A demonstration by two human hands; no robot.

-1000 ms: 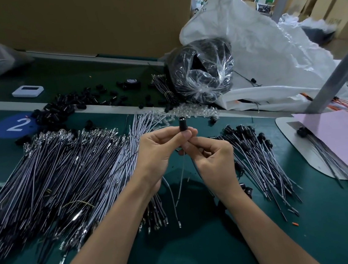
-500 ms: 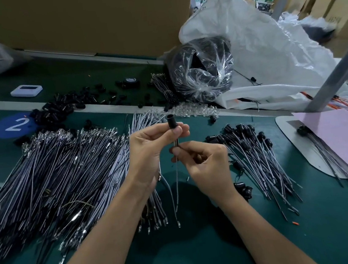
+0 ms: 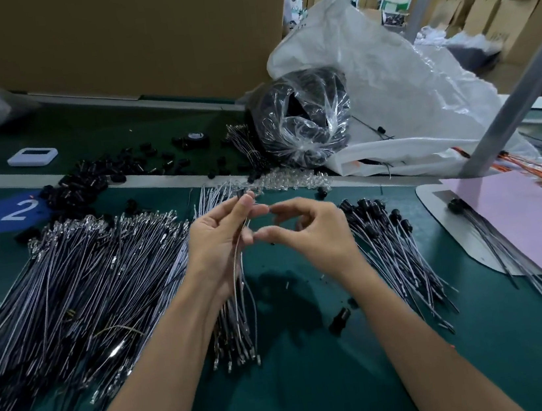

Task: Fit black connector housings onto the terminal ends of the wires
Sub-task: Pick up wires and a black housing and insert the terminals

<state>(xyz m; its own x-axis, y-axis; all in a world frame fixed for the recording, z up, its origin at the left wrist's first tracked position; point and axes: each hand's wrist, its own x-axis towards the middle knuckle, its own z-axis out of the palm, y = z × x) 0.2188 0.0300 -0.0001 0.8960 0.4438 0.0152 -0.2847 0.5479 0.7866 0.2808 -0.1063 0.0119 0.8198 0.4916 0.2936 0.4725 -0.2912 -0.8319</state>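
Since 0.5 s ago the right hand has released the wire; its grip is loose, thumb and forefinger apart, empty. Meanwhile the left hand pinches the wire just below the black housing, over the table. Best give 1 light tug to check seating before laying it with the finished wires at right.

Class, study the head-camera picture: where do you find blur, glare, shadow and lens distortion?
Head view throughout: motion blur softens the left hand, its pinched wire and the right hand; glare glints on the clear plastic bag; the hands' shadow darkens the green mat; wide-angle distortion leans the grey post.
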